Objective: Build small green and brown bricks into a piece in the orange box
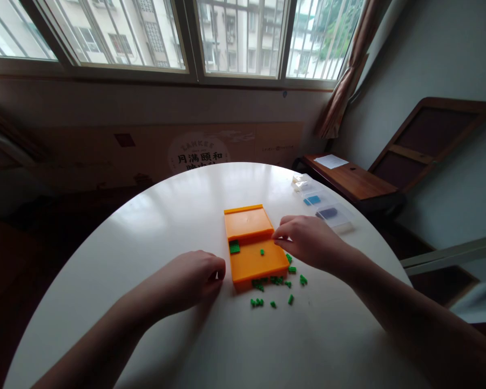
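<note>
An orange plastic case lies opened out on the white table, its raised lid section on the far side. Inside its near tray, a green block of joined bricks sits in the far-left corner, and a single small green brick lies near the middle. My left hand rests curled on the table just left of the case, fingertips turned under and hidden. Over the case's right edge, my right hand has thumb and fingers pinched close; anything between them is too small to make out. Several loose green bricks are scattered along the near side.
Clear plastic boxes stand at the table's far right, with blue pieces and dark pieces in them. The round white table curves away toward the window wall. A wooden chair with a paper on its seat is beyond.
</note>
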### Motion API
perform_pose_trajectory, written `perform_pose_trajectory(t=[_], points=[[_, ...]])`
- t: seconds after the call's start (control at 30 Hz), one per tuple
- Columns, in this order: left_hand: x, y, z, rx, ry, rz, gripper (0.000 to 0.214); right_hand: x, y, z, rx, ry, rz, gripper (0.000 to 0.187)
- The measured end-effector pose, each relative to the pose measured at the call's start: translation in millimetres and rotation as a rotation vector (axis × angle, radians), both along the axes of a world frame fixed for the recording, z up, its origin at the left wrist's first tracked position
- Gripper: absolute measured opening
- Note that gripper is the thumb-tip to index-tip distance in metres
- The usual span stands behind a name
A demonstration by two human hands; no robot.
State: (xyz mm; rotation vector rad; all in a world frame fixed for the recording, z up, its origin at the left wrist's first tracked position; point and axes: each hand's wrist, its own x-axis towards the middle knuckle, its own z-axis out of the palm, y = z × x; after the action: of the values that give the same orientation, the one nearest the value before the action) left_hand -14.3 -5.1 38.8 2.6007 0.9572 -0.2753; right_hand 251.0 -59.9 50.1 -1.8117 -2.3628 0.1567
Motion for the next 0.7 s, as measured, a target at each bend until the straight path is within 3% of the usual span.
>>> perform_pose_trajectory(t=[0.2,0.7], points=[[2.5,0.1,2.1,0.053,0.032,0.091,0.02,26.5,-15.1,9.1,-0.279,-0.094,0.067,0.019],[-3.4,6.3,-2.4,0.146,-0.006,0.19,0.02,11.5,-9.7,0.7,-0.341,-0.243,0.025,0.018]])
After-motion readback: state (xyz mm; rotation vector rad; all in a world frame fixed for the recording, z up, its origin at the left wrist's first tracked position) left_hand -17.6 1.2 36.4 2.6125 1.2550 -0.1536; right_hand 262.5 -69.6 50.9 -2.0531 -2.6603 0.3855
